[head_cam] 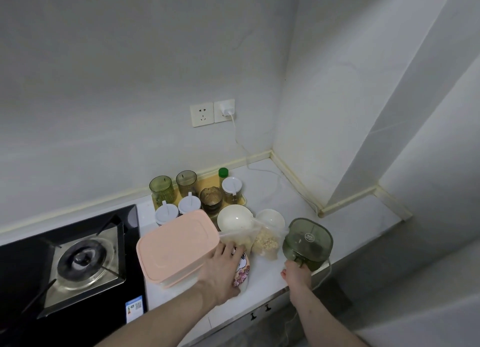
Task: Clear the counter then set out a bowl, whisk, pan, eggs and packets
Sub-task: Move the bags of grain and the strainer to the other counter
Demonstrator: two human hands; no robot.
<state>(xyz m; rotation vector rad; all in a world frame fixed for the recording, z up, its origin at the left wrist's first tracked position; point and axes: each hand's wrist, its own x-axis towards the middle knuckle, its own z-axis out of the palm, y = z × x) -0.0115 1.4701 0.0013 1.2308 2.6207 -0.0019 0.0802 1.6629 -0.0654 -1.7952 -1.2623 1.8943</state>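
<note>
My left hand (223,271) lies over a patterned packet (242,272) on the white counter (350,222), fingers reaching to a clear bag of pale food (237,239). A second clear bag (267,243) lies beside it. My right hand (296,274) grips the handle of a green translucent appliance (307,240) near the counter's front edge. Two white bowls (235,218) (271,217) stand behind the bags. A pink lidded box (176,245) sits to the left of my left hand.
A tray (205,183) with green cups, white-lidded jars and a green-capped bottle stands at the back wall. A black gas hob (78,256) fills the left. A white cord (241,144) runs from the wall socket across the counter. Walls close in the right corner.
</note>
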